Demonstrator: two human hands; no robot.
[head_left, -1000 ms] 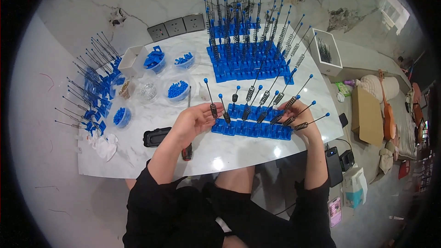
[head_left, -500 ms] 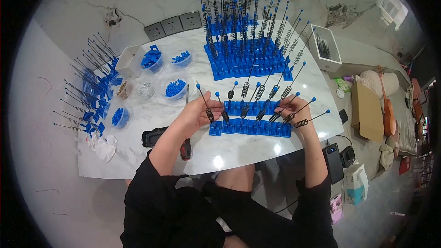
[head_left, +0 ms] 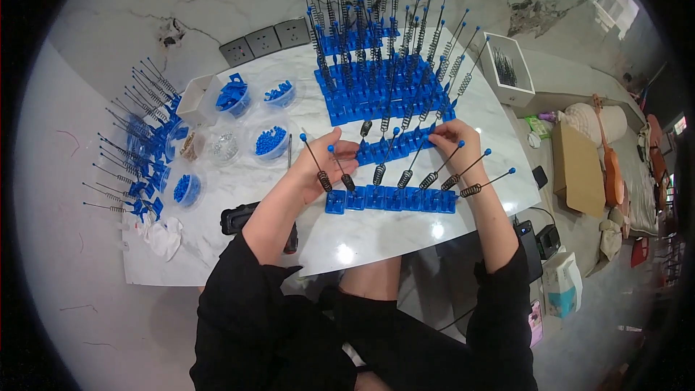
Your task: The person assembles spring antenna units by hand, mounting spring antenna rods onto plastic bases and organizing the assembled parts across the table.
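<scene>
A short row of blue plastic clip bases [head_left: 392, 148], with black coil springs on ball-tipped rods standing up from it, is held by its two ends. My left hand [head_left: 322, 165] has its fingers against the left end. My right hand [head_left: 456, 140] grips the right end between thumb and fingers. The held row sits at a slant, right end farther away. Nearer to me lies a second row of blue bases [head_left: 389, 198], its sprung rods leaning at various angles. Beyond the held row stands a large block of the same assembled pieces [head_left: 340, 110].
Tubs of small blue parts [head_left: 271, 143] and a clear tub [head_left: 223, 148] stand on the left of the marble-look table [head_left: 376, 242]. More sprung pieces [head_left: 148, 174] crowd the left edge. A white box of dark rods [head_left: 508, 71] is at far right. A black case [head_left: 235, 219] lies by my left forearm.
Both hands have moved the farther row away from me, toward the large block, and its right end has swung outward. The nearer row stays on the table, now farther from the held one.
</scene>
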